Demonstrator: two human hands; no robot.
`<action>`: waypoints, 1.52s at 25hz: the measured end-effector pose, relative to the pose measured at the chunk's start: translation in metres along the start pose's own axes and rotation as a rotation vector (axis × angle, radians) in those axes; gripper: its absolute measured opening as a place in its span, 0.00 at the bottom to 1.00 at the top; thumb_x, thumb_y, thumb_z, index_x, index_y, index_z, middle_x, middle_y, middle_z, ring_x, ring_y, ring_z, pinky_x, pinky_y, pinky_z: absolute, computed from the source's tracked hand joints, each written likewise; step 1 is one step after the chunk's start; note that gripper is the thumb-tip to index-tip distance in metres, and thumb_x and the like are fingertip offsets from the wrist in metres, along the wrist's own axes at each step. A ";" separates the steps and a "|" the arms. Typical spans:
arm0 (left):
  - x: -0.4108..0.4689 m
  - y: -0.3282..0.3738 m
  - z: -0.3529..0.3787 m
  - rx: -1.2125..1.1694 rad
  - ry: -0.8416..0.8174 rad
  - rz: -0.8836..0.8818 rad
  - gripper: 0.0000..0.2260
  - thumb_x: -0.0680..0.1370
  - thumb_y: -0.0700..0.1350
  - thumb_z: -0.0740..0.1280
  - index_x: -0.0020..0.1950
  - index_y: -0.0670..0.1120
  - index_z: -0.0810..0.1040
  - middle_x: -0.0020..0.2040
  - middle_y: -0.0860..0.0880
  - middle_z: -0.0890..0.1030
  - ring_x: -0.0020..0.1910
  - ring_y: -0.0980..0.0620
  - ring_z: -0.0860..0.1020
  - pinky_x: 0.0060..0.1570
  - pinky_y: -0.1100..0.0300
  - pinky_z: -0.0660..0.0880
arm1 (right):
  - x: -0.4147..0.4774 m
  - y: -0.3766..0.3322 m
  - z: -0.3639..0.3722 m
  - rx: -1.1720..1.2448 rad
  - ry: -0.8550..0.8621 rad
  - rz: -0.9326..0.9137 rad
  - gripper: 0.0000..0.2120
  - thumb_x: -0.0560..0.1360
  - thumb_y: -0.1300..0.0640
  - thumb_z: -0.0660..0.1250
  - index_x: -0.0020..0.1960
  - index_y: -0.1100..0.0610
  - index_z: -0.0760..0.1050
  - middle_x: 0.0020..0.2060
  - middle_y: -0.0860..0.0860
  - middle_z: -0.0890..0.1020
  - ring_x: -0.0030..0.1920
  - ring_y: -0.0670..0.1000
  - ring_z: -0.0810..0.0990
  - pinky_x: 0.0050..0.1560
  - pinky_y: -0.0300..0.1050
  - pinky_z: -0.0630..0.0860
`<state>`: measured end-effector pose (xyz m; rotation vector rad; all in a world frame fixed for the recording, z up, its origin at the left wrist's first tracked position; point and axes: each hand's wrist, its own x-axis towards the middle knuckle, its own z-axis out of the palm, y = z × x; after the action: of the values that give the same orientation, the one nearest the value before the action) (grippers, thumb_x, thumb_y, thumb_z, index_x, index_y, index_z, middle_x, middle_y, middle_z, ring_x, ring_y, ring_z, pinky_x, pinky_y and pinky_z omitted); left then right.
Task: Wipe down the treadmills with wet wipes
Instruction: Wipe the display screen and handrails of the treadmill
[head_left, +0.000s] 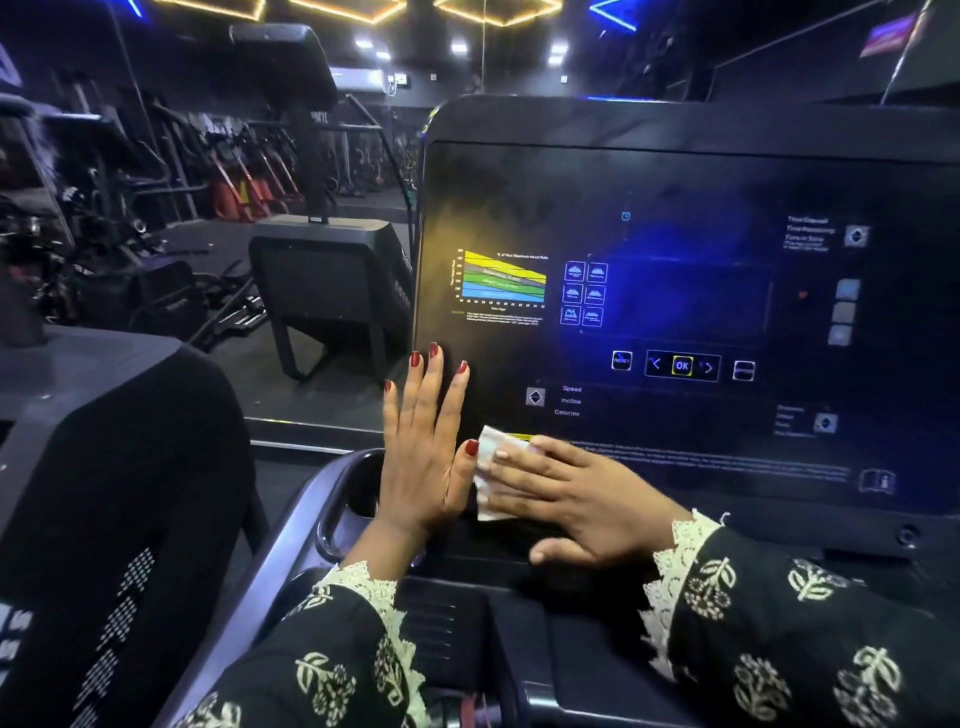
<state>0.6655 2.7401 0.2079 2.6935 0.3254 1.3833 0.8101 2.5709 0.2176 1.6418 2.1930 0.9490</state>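
Here, the treadmill console is seen close up, its dark glossy panel filling the right half of the view. A white wet wipe is pressed flat against the lower left part of that panel by the right hand. The fingers of this hand are laid out straight over the wipe and point to the left, while the thumb is spread away below; nothing is pinched or curled round. The crumpled edge of the wipe is left showing beyond the fingertips, just beside the thumb of the left hand. The left hand is held flat against the console's lower left edge, palm to the panel, with its fingers straight, slightly parted and pointing upward; nothing is held in it. Red polish is seen on its nails. Both wrists are covered by black sleeves printed with pale flowers and trimmed in cream lace. On the panel a coloured chart is displayed above the left hand, and a yellow OK button is lit further right. A cup holder is set into the grey frame just left of the left hand. A neighbouring black console is seen at the far left.
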 end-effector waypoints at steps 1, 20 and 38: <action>0.000 0.002 0.001 0.019 -0.007 0.006 0.29 0.80 0.55 0.45 0.77 0.41 0.60 0.79 0.40 0.53 0.78 0.41 0.50 0.72 0.36 0.48 | -0.005 0.009 -0.002 -0.022 -0.014 -0.065 0.30 0.79 0.37 0.50 0.77 0.49 0.55 0.77 0.50 0.55 0.77 0.51 0.51 0.75 0.53 0.49; 0.015 0.034 0.018 0.038 -0.043 0.117 0.28 0.80 0.54 0.46 0.75 0.43 0.65 0.78 0.41 0.57 0.78 0.41 0.52 0.71 0.35 0.51 | -0.046 0.036 -0.020 -0.107 0.101 0.721 0.33 0.79 0.36 0.45 0.78 0.51 0.53 0.77 0.53 0.53 0.77 0.55 0.51 0.72 0.63 0.52; 0.028 0.073 0.044 0.017 -0.085 0.281 0.27 0.78 0.53 0.50 0.75 0.42 0.64 0.77 0.41 0.59 0.77 0.40 0.53 0.71 0.35 0.51 | -0.133 0.014 -0.012 -0.081 -0.153 0.214 0.28 0.80 0.37 0.45 0.77 0.45 0.55 0.77 0.49 0.56 0.77 0.51 0.54 0.72 0.62 0.49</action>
<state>0.7276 2.6762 0.2171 2.8887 -0.0520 1.3275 0.8597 2.4461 0.2113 1.8710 1.8840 0.9178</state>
